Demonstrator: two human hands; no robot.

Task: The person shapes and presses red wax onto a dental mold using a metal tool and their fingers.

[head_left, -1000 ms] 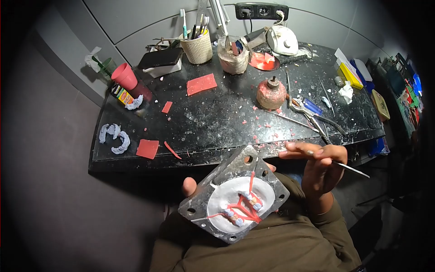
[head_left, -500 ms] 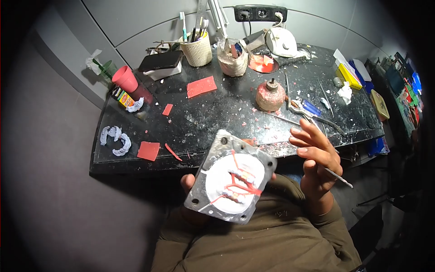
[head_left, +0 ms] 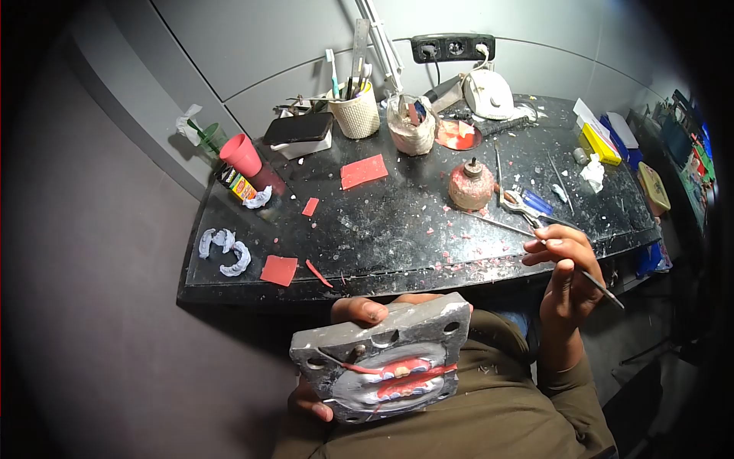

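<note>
My left hand (head_left: 359,310) grips a grey metal flask (head_left: 428,325) over my lap, its fingers at the upper edge and the lower left corner. Set in the flask is a pale plaster oval (head_left: 353,392) bearing teeth and red wax strips (head_left: 413,379). The flask is tilted, its wax side facing toward me. To the right, my right hand (head_left: 567,268) is closed around a thin metal tool (head_left: 604,289), whose end sticks out past the fingers. It is apart from the flask.
On the black table (head_left: 382,252) lie red wax sheets (head_left: 365,172), white dental pieces (head_left: 235,258) and pliers (head_left: 520,205). A round burner (head_left: 470,186) stands near the pliers. Behind are a brush cup (head_left: 356,115), a plaster-covered pot (head_left: 411,134) and a white device (head_left: 489,96).
The flask has turned and tilted in my left hand, and a thumb now shows on its upper edge. My right hand's fingers have drawn together around the tool. The view has shifted slightly.
</note>
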